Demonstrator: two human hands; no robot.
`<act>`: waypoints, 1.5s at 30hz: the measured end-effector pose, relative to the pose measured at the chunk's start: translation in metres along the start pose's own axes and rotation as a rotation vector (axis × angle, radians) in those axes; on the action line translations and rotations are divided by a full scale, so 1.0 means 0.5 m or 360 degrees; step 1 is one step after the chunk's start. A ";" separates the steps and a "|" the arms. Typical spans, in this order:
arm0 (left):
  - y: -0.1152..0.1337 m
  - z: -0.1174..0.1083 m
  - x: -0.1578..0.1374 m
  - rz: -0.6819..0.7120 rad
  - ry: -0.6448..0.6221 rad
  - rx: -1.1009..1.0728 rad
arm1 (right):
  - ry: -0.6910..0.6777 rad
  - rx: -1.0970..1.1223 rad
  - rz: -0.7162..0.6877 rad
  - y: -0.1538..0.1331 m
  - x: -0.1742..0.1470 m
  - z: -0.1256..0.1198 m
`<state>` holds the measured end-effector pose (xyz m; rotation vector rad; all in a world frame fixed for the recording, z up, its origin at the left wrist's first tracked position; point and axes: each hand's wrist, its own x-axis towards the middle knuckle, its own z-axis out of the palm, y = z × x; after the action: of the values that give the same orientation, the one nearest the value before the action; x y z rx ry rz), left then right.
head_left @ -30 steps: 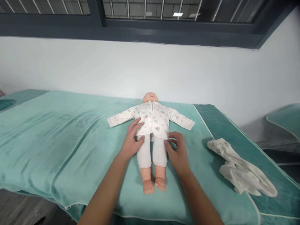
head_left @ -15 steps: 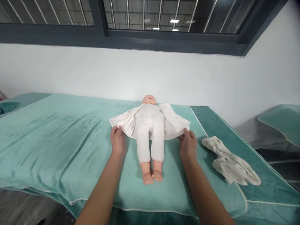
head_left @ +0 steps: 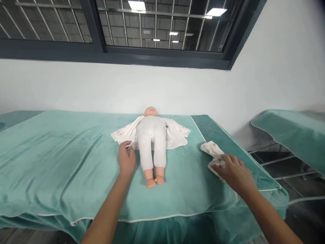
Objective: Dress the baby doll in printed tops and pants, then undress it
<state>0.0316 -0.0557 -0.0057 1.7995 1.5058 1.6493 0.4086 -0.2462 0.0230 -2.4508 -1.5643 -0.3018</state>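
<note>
got left fingers (head_left: 125,145) at jacket (head_left: 177,138) under baby doll (head_left: 152,127), pinching? can't tell | splayed, prob for access | clutching crumpled garment (head_left: 211,148) with right fingers (head_left: 229,162), near bed (head_left: 182,193)'s right edge

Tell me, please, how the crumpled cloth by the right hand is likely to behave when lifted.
The crumpled cloth would probably hang floppy, since it bunches in soft folds under the right hand. It is likely light, looking thin; its uncovered far end may trail.

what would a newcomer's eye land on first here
Likely the doll, face up mid-picture on the green cover, its patterned jacket spread open. Then the person's left hand at the jacket's edge, and the right hand on the crumpled cloth further right.
</note>
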 end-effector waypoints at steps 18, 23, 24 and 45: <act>0.294 -0.086 -0.005 -0.0302 -0.0928 -0.1140 | -0.0146 0.1411 -0.1313 -0.338 0.023 -0.211; 0.325 -0.104 0.041 -0.0299 -0.0655 -0.1070 | -0.0063 0.1410 -0.1508 -0.377 0.054 -0.229; 0.332 -0.112 0.045 -0.0280 -0.0632 -0.1069 | -0.0004 0.1479 -0.1427 -0.380 0.061 -0.234; 0.443 -0.200 0.109 -0.0023 -0.0697 -0.1141 | -0.0168 0.2263 -0.1246 -0.387 0.100 -0.401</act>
<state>0.0448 -0.1477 0.2254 1.5725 0.6218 1.4015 0.2420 -0.1820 0.2428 -0.7646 -1.7263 0.6375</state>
